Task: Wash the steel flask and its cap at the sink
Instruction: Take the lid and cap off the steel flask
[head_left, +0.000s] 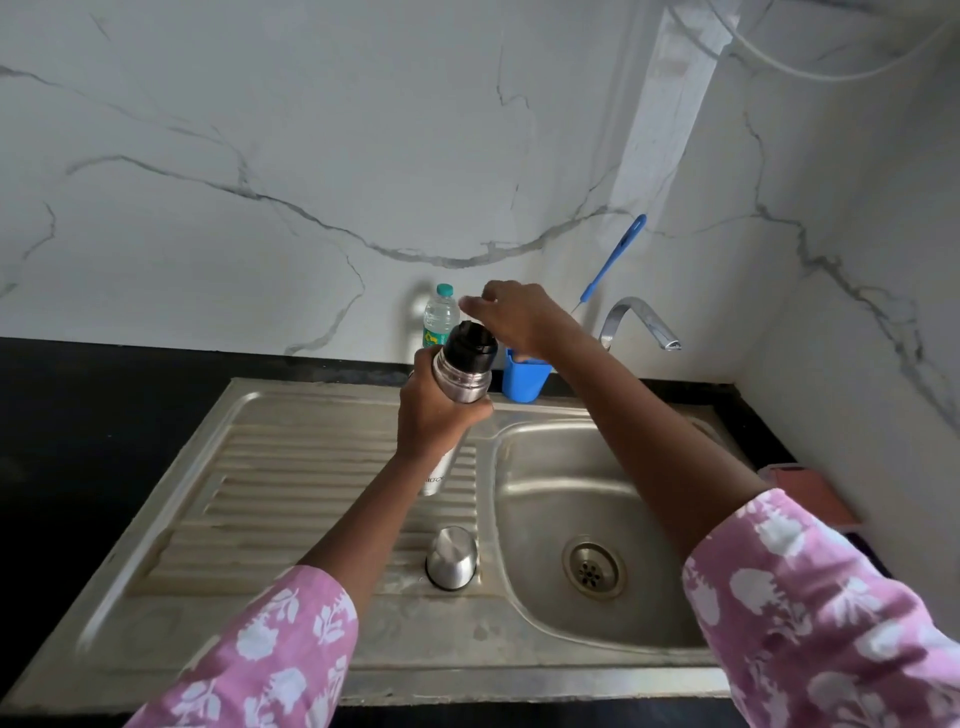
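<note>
My left hand (436, 415) grips the steel flask (462, 376) around its body and holds it tilted above the sink's draining board. A black stopper (470, 347) sits in the flask's mouth. My right hand (519, 317) hovers just above and behind the stopper with fingers loosely bent, holding nothing. The flask's steel cap (451, 557) stands upside down on the draining board (291, 499), near the basin's left edge.
The steel basin (571, 493) with its drain (594, 568) lies to the right. A tap (641, 319) stands behind it. A blue holder (524, 379), a blue bottle brush (613, 260) and a plastic water bottle (440, 314) are at the back wall. Black counter surrounds the sink.
</note>
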